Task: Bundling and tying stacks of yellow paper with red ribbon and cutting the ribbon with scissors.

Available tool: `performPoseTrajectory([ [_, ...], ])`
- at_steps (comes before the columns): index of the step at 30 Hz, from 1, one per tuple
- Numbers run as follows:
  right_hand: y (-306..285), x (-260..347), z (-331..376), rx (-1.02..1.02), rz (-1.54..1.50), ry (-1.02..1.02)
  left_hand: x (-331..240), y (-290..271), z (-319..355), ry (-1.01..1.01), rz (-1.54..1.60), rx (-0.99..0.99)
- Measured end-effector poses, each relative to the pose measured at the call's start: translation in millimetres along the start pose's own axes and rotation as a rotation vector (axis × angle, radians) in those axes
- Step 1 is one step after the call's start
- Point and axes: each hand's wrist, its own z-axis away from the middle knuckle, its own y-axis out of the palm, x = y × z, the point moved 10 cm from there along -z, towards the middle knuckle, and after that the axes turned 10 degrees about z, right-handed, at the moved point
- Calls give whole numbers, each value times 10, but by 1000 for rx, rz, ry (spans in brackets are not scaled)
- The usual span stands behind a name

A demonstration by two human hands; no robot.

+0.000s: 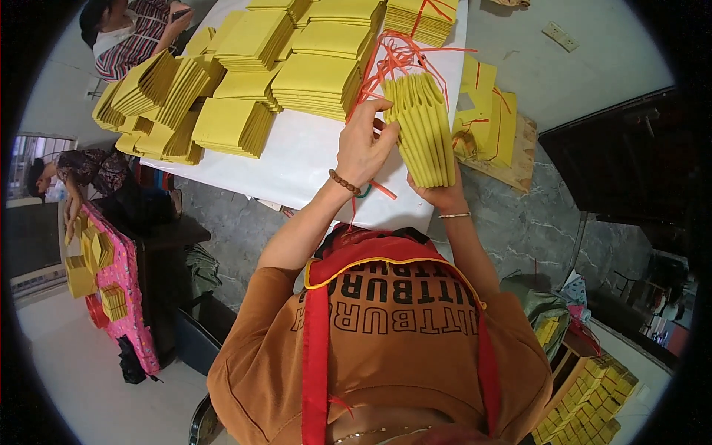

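Note:
A stack of folded yellow paper [423,137] is held up over the near right part of the white-covered table, its rounded folds facing me. My right hand [445,194] grips it from below and the right side; most of those fingers are hidden behind the paper. At the stack's left edge, my left hand [365,144] has its fingers bent and its thumb against the paper. Just behind the stack lies a tangle of red plastic ties [397,59] on the table.
Piles of folded yellow paper [315,85] cover much of the white table [297,159]. Tied yellow bundles [486,119] rest on a wooden board [525,152] to the right. Two other people are at the left, one by a pink-covered table [133,297]. More bundles [589,397] are stacked lower right.

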Motion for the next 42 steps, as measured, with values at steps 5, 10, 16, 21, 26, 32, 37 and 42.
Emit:
performPoseTrajectory([
  [5,44,-31,3,82,17,-1,-17,-15,-25,-13,-59,-15],
  [10,69,-50,10,87,16,-8,-53,-49,-55,17,-112,-53],
  [16,157,-54,27,103,23,-25,-54,-71,-59,0,-110,-54],
  [21,133,-46,19,55,108,-52,-55,-81,-71,-3,-207,-61],
  [26,85,-60,10,4,106,-47,-44,-87,-89,-1,-213,-70],
  [32,-13,84,54,-3,198,-155,39,4,-78,-50,-272,-6],
  [37,-379,257,180,11,282,-311,262,318,-80,-190,29,127],
  [42,-1004,674,648,-192,218,-543,482,1160,15,-350,152,370],
])
